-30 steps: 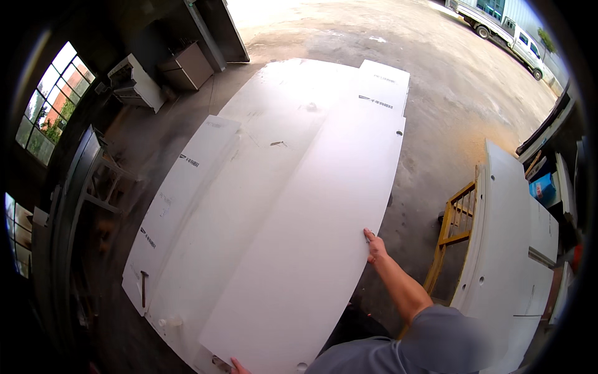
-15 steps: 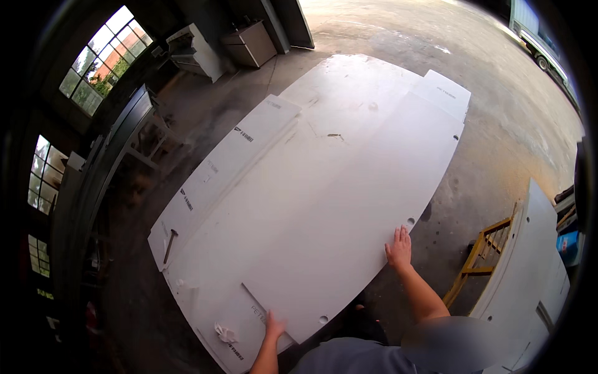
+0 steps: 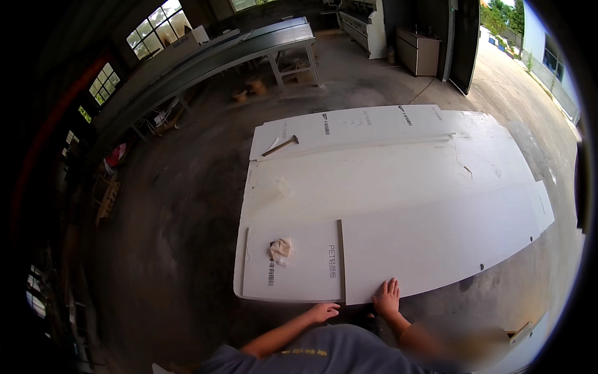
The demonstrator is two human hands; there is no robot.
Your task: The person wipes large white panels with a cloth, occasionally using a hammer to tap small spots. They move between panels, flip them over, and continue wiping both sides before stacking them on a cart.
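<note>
The plain white panel (image 3: 430, 246) is lying just right of the cloth-topped panel (image 3: 304, 274); on the plain one the right hand (image 3: 387, 300) is resting, fingers outstretched. By the cloth-topped panel's near right corner, the left hand (image 3: 324, 311) is pointing rightward; whether its fingers are gripping, I cannot tell. A hammer (image 3: 280, 146) is lying beyond the cloth-topped panel.

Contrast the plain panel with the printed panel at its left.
The plain panel has dark holes near its edge; the printed panel shows dark lettering. The right hand touches the plain panel; a crumpled pale wad lies on the printed panel. Both are white and flat.
</note>
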